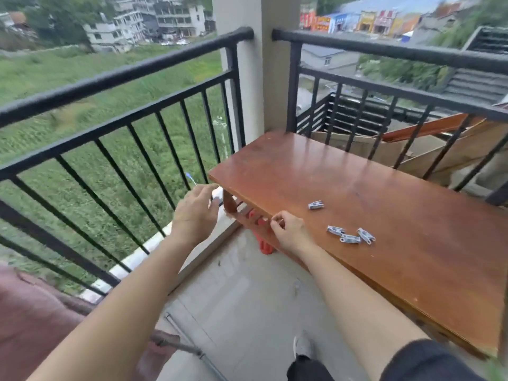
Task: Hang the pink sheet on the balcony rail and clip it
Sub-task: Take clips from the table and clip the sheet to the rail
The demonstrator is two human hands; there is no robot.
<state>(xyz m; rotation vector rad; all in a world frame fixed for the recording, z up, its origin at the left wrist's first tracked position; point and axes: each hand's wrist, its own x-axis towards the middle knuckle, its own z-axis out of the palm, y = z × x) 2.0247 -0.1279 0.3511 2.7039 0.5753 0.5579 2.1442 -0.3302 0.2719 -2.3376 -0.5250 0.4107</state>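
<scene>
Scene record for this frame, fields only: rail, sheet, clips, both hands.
rail: black balcony rail, top bar bare where visible
sheet: pink sheet bunched at lower left, no clip seen on it
clips: four metal clips on the wooden table, three clustered, one apart
left hand: open, near the table corner
right hand: fingers curled at the table edge; hold unclear

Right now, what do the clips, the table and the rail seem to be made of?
Clips: probably metal, silvery grey with a dull shine; blur leaves plastic possible. Table: looks like varnished reddish wood, glossy with pale reflections. Rail: likely painted metal, black, matte, slightly rough.
</scene>
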